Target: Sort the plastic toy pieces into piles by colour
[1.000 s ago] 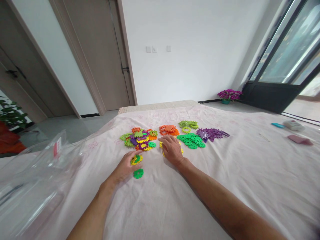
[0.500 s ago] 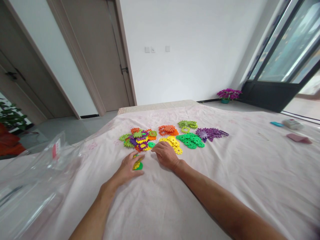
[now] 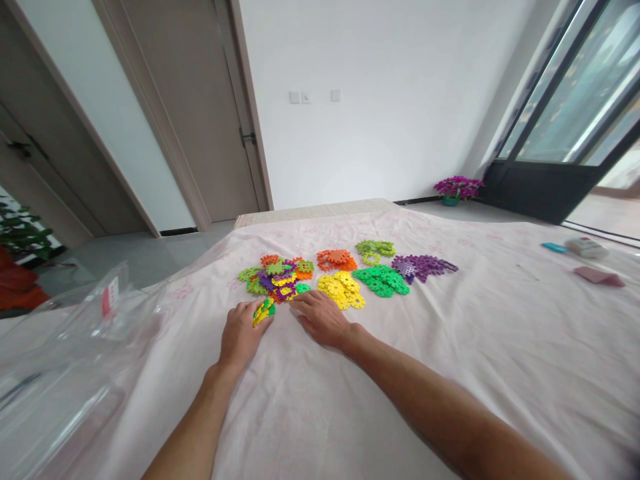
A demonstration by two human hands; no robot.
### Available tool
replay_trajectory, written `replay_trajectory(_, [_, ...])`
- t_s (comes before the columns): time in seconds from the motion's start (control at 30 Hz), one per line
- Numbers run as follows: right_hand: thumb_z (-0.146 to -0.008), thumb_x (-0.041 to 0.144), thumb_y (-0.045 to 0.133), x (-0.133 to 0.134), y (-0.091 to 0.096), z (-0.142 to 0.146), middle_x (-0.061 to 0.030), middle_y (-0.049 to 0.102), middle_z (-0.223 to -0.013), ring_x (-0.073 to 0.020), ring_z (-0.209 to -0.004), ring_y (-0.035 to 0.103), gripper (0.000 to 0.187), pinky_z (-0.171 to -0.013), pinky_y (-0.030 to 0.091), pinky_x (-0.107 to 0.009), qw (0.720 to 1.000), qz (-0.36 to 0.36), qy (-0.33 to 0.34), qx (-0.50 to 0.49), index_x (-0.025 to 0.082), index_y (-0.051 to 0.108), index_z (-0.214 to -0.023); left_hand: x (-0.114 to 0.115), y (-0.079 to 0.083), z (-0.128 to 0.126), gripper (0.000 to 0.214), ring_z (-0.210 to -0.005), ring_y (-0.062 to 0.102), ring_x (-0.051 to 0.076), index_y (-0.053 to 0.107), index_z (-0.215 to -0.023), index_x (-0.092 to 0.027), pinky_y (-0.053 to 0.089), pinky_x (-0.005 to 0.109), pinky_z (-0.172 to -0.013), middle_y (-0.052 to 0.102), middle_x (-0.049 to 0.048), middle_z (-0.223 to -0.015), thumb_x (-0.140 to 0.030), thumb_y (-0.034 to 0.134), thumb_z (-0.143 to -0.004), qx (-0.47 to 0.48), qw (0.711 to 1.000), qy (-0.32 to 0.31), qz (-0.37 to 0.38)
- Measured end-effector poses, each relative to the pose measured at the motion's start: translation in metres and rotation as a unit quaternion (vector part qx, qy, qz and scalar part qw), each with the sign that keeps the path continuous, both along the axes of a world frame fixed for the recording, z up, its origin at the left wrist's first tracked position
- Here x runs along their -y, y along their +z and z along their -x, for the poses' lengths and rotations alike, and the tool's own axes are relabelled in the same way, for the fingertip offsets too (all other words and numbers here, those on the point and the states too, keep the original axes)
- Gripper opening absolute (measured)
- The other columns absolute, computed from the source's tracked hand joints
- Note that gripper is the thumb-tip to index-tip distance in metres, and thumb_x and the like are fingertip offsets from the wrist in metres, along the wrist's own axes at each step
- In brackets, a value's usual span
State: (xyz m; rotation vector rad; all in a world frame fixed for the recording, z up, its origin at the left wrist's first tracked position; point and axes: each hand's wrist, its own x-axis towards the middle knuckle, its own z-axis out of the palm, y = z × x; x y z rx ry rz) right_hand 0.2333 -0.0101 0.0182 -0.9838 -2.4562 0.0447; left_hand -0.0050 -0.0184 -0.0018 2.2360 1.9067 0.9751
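Note:
Flat plastic snowflake pieces lie on a pale pink bedsheet (image 3: 450,360). A mixed-colour heap (image 3: 276,275) sits at the left. Sorted groups lie to its right: orange (image 3: 337,259), yellow (image 3: 343,291), dark green (image 3: 383,281), light green (image 3: 375,249) and purple (image 3: 423,267). My left hand (image 3: 241,335) is closed on a few yellow and green pieces (image 3: 263,311), just in front of the mixed heap. My right hand (image 3: 320,319) rests palm down on the sheet with fingers stretched out, between the mixed heap and the yellow group, holding nothing.
A crumpled clear plastic bag (image 3: 75,353) lies at the left edge of the bed. Small items, a pink one (image 3: 598,276) and a white one (image 3: 585,247), sit at the far right. A purple flower pot (image 3: 457,189) stands on the floor by the window; doors are behind left.
My right hand slid left off the yellow group, uncovering it, toward the mixed heap. My left hand gathered the loose yellow and green pieces from the sheet and closed on them.

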Motion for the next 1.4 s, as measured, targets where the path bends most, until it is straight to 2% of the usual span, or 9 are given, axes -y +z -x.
replay_trajectory(0.13, [-0.092,0.022,0.053,-0.001,-0.002,-0.001,-0.0092,0.063,-0.118,-0.022,-0.11,0.051,0.037,-0.092,0.039,-0.037,1.0,0.01,-0.004,-0.013,0.02,0.053,-0.13,0.0,0.0,-0.004,0.044,-0.11,0.06,0.022,0.061,-0.123,-0.023,0.046,0.037,-0.099,0.064,0.0072,-0.12,-0.032,0.063,-0.08,0.112,0.983,-0.144,0.034])
replay_trajectory(0.23, [-0.093,0.026,0.053,-0.002,-0.002,0.0,-0.0097,0.062,-0.121,-0.0227,-0.111,0.051,0.038,-0.094,0.039,-0.038,1.0,0.008,-0.001,-0.017,0.019,0.052,-0.131,0.002,0.002,-0.007,0.037,-0.108,0.063,0.019,0.064,-0.118,-0.024,0.048,0.034,-0.098,0.067,0.0049,-0.118,-0.032,0.061,-0.082,0.158,0.967,-0.188,0.065])
replay_trajectory(0.37, [-0.093,0.03,0.053,-0.002,-0.002,0.0,-0.0102,0.058,-0.129,-0.0228,-0.117,0.05,0.045,-0.098,0.038,-0.039,1.0,0.004,0.018,-0.011,0.02,0.047,-0.136,0.003,0.005,-0.007,0.03,-0.105,0.065,0.02,0.068,-0.109,-0.022,0.049,0.034,-0.097,0.071,0.0047,-0.113,-0.035,0.056,-0.086,0.178,0.974,-0.128,0.062])
replay_trajectory(0.5, [-0.093,0.033,0.053,-0.001,0.001,-0.001,-0.0087,0.056,-0.135,-0.0224,-0.121,0.049,0.045,-0.1,0.038,-0.039,0.999,0.003,0.046,0.007,0.022,0.049,-0.137,0.003,0.007,-0.007,0.034,-0.108,0.064,0.021,0.065,-0.115,-0.021,0.047,0.037,-0.1,0.07,0.0046,-0.117,-0.031,0.053,-0.086,0.174,0.982,-0.068,0.031])
replay_trajectory(0.7, [-0.092,0.029,0.054,0.001,0.007,-0.003,-0.0059,0.067,-0.114,-0.0183,-0.105,0.058,0.022,-0.093,0.04,-0.034,0.996,0.005,0.093,0.003,0.022,0.065,-0.109,0.001,0.004,-0.006,0.038,-0.113,0.061,0.02,0.062,-0.12,-0.021,0.045,0.036,-0.102,0.067,0.0059,-0.121,-0.021,0.048,-0.084,0.147,0.986,-0.071,-0.007])
replay_trajectory(0.83, [-0.091,0.039,0.058,0.001,0.008,-0.003,-0.0074,0.066,-0.116,-0.0203,-0.105,0.058,0.033,-0.092,0.039,-0.034,0.995,0.008,0.099,0.0,0.021,0.061,-0.117,0.0,0.001,-0.006,0.039,-0.113,0.061,0.02,0.06,-0.123,-0.021,0.046,0.037,-0.102,0.067,0.0065,-0.122,-0.022,0.049,-0.085,0.142,0.987,-0.073,-0.001])
replay_trajectory(0.9, [-0.092,0.04,0.057,0.0,0.006,-0.002,-0.0078,0.066,-0.116,-0.0205,-0.105,0.057,0.034,-0.092,0.039,-0.034,0.996,0.008,0.093,0.007,0.02,0.06,-0.12,0.0,0.001,-0.006,0.039,-0.114,0.061,0.02,0.059,-0.123,-0.021,0.046,0.037,-0.102,0.066,0.0063,-0.123,-0.024,0.049,-0.086,0.142,0.986,-0.084,0.009])
replay_trajectory(1.17, [-0.097,0.028,0.048,-0.002,0.002,0.0,-0.0062,0.07,-0.093,-0.0165,-0.087,0.061,0.021,-0.081,0.04,-0.028,0.998,-0.009,0.06,0.019,0.02,0.065,-0.105,0.001,0.003,-0.008,0.031,-0.111,0.062,0.02,0.064,-0.113,-0.022,0.047,0.037,-0.1,0.068,0.0055,-0.118,-0.031,0.05,-0.088,0.14,0.984,-0.106,0.031])
replay_trajectory(1.4, [-0.095,0.022,0.048,-0.005,-0.006,-0.003,-0.0045,0.069,-0.085,-0.0158,-0.08,0.061,0.017,-0.076,0.042,-0.027,0.999,-0.017,-0.001,-0.04,0.019,0.065,-0.098,0.001,0.002,-0.007,0.029,-0.11,0.062,0.02,0.066,-0.112,-0.023,0.047,0.035,-0.099,0.069,0.0045,-0.117,-0.033,0.051,-0.088,0.147,0.982,-0.115,0.037])
